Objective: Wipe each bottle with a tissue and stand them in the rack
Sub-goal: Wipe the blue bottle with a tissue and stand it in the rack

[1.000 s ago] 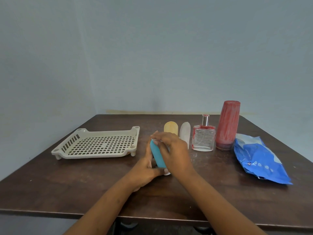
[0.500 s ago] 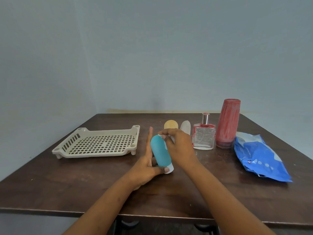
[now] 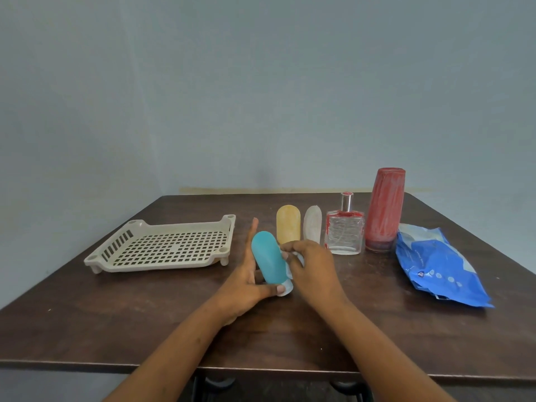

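Over the middle of the table (image 3: 145, 314), just right of the rack (image 3: 162, 248), propping a tilted teal bottle (image 3: 268, 258) against the left hand's (image 3: 246, 282) straight fingers, thumb clamped across its white cap (image 3: 287, 287), and pressing a scrap of tissue (image 3: 290, 271), pinched in the right hand's (image 3: 314, 268) curled fingers, to its side. Seemingly mid-wipe, with none racked yet. Next, probably: finish wiping, carry left, stand steadily upright on the grid
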